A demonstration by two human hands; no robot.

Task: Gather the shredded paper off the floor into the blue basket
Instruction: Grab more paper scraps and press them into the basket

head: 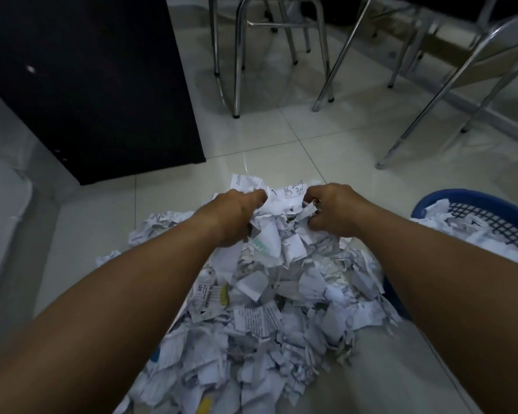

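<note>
A big heap of shredded paper [269, 309] covers the pale floor tiles in front of me. My left hand [234, 216] and my right hand [332, 213] are both at the far end of the heap, fingers curled into a bunch of crumpled paper scraps [278, 201] held between them. The blue basket [449, 197] stands at the right, its mesh wall showing, with paper scraps lying inside it. My right forearm crosses in front of the basket's near side and hides it.
A black cabinet [96, 85] stands at the far left. Chrome chair legs [237, 70] and a folding chair frame [467, 94] stand beyond the heap. A pale wall or panel [3, 204] runs along the left edge. Bare tile [281, 144] lies between heap and chairs.
</note>
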